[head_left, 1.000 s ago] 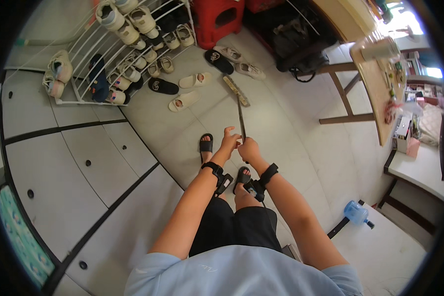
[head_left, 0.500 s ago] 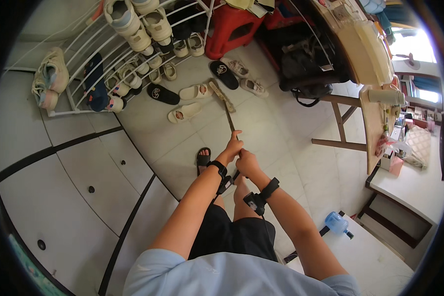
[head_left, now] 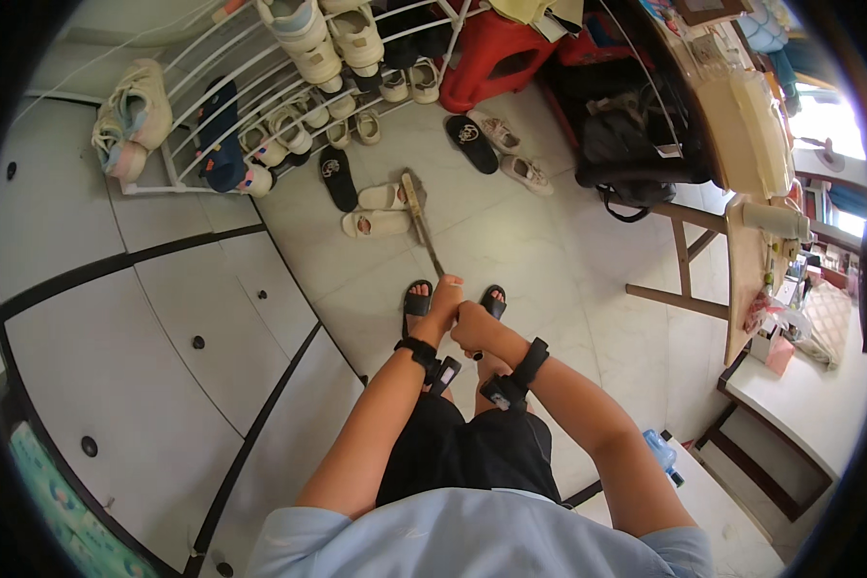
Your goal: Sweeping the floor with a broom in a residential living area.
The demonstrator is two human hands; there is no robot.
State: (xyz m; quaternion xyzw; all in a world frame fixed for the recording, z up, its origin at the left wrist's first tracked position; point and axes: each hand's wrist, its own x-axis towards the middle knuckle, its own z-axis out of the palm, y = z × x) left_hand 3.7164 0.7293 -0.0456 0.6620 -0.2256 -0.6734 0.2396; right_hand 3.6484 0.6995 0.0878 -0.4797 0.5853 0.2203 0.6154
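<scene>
My left hand [head_left: 443,301] is closed around the handle of a long-handled mop [head_left: 431,252], its narrow flat head [head_left: 413,202] resting on the floor. Just behind it, my right hand [head_left: 478,328] grips the same handle closer to my body. The mop head lies against the right side of two white slippers, a farther one [head_left: 383,197] and a nearer one [head_left: 376,223]. Beyond them on the left is a black slipper [head_left: 337,179], pointing lengthwise away from me. Another black slipper [head_left: 471,144] sits farther right, beside pale shoes [head_left: 525,174].
A white shoe rack [head_left: 178,178] loaded with shoes stands at the far left, above grey cabinets [head_left: 164,347]. At the back is a red stool [head_left: 491,58]. A wooden table [head_left: 737,279] with a black bag [head_left: 636,183] beside it occupies the right. My sandalled feet [head_left: 417,301] are close below.
Both hands have drawn the mop back toward my body. The white slippers now lie closer together, and the left black slipper has turned lengthwise. My right foot has come into view.
</scene>
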